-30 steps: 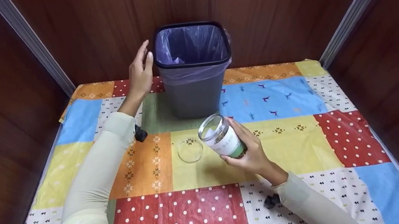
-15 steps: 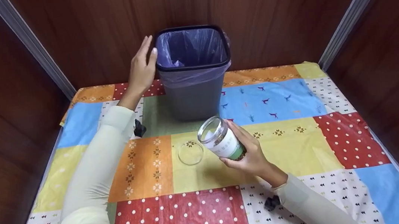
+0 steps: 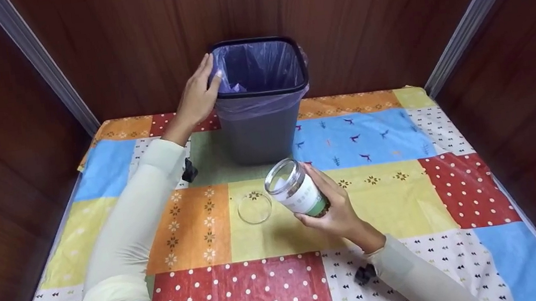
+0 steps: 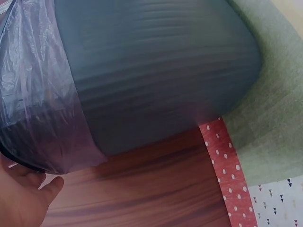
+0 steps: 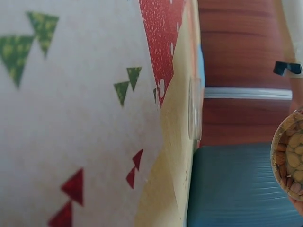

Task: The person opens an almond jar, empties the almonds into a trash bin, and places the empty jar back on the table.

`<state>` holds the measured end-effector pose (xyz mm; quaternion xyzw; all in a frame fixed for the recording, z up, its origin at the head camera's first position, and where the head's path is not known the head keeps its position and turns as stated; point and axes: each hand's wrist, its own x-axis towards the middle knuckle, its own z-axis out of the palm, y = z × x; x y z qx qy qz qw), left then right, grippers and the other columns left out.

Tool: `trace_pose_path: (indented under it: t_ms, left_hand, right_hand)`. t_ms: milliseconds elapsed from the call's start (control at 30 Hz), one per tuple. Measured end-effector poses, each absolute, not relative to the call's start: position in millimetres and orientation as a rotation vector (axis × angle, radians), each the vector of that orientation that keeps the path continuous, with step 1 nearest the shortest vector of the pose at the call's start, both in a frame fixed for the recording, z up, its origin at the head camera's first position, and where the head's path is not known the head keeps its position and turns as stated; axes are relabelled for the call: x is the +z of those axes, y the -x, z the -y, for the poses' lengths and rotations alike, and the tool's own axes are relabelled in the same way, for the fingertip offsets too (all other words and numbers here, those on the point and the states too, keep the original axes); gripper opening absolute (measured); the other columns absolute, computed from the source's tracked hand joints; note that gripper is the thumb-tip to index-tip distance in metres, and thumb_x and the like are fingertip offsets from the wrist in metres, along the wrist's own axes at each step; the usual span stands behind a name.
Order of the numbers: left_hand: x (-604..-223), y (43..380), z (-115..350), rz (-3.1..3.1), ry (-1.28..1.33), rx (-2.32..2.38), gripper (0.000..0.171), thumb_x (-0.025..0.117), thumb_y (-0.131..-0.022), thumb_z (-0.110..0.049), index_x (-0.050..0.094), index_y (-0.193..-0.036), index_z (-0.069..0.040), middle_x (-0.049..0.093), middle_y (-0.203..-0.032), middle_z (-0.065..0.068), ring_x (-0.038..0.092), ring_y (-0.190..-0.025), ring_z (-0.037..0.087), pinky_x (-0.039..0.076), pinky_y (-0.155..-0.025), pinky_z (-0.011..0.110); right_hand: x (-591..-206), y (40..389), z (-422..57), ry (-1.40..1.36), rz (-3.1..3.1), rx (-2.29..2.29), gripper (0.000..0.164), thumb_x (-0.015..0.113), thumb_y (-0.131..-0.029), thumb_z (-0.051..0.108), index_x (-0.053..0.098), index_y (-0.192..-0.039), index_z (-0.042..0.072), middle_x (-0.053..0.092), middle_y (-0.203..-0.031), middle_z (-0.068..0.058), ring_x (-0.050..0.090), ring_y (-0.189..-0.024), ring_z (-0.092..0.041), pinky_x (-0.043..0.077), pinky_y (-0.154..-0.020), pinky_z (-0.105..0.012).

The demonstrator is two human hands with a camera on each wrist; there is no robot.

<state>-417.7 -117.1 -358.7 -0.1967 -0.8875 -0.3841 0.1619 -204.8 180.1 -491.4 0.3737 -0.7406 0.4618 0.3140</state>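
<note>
In the head view my right hand (image 3: 335, 208) grips an uncapped glass jar (image 3: 306, 196) with a white and green label. The jar tilts with its mouth up and to the left, and something white shows inside. Brown, nut-like pieces show through the jar's base (image 5: 292, 156) in the right wrist view. A clear round lid (image 3: 254, 208) lies on the cloth left of the jar. My left hand (image 3: 199, 98) is at the left rim of a grey trash can (image 3: 261, 133), fingers fairly straight, thumb overlapping the rim. The left wrist view shows this hand (image 4: 23, 194) just under the rim.
A purple bag (image 3: 268, 64) lines the can and folds over its dark rim. The patchwork tablecloth (image 3: 244, 294) covers the table. Brown wood-look panels (image 3: 359, 19) close in the back and sides, with metal strips (image 3: 479, 15) at the corners.
My left hand has moved right, from beside the trash can onto its rim. The right hand holds the jar almost still. The view has shifted slightly.
</note>
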Motion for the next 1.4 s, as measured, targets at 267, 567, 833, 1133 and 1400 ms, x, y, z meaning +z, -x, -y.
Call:
trace_pose_path:
  t_ms: [267, 567, 833, 1133, 1400]
  left_hand:
    - [-359, 420, 115, 2.568, 0.61, -1.044, 0.058, 0.034, -0.11, -0.027, 0.021, -0.159, 0.001, 0.014, -0.169, 0.012, 0.013, -0.155, 0.02, 0.007, -0.123, 0.023]
    - [-357, 418, 113, 2.604, 0.577, -1.057, 0.057, 0.032, -0.109, -0.023, 0.02, -0.159, 0.001, 0.012, -0.17, 0.011, 0.013, -0.154, 0.016, 0.007, -0.121, 0.02]
    - [-354, 415, 115, 2.628, 0.546, -1.041, 0.058, 0.029, -0.108, -0.024, 0.019, -0.158, 0.003, 0.008, -0.17, 0.011, 0.013, -0.154, 0.018, 0.007, -0.122, 0.021]
    - [-355, 415, 117, 2.631, 0.54, -1.033, 0.057, 0.03, -0.108, -0.022, 0.019, -0.158, 0.004, 0.009, -0.17, 0.013, 0.015, -0.154, 0.021, 0.009, -0.123, 0.024]
    - [-356, 415, 114, 2.639, 0.547, -1.003, 0.057, 0.03, -0.108, -0.023, 0.019, -0.158, 0.004, 0.01, -0.17, 0.014, 0.015, -0.154, 0.021, 0.009, -0.123, 0.024]
  right_hand:
    - [-488, 203, -182, -0.965, 1.96, 1.216, 0.093, 0.088, -0.058, 0.001, 0.046, -0.139, -0.019, 0.052, -0.137, -0.038, 0.052, -0.133, -0.036, 0.04, -0.113, -0.033]
    - [-482, 206, -190, -0.978, 1.932, 1.213, 0.091, 0.088, -0.057, -0.001, 0.047, -0.136, -0.022, 0.053, -0.137, -0.037, 0.054, -0.129, -0.042, 0.04, -0.112, -0.031]
    - [-489, 226, -204, -1.009, 1.944, 1.157, 0.094, 0.09, -0.06, 0.005, 0.046, -0.139, -0.02, 0.051, -0.143, -0.033, 0.052, -0.132, -0.04, 0.042, -0.112, -0.033]
    - [-483, 242, -219, -1.039, 1.998, 1.058, 0.096, 0.09, -0.065, 0.016, 0.046, -0.147, -0.008, 0.051, -0.15, -0.019, 0.052, -0.134, -0.039, 0.045, -0.11, -0.04]
    - [-470, 245, -226, -1.054, 2.015, 1.007, 0.095, 0.09, -0.066, 0.017, 0.047, -0.147, -0.006, 0.051, -0.15, -0.018, 0.051, -0.135, -0.039, 0.042, -0.112, -0.038]
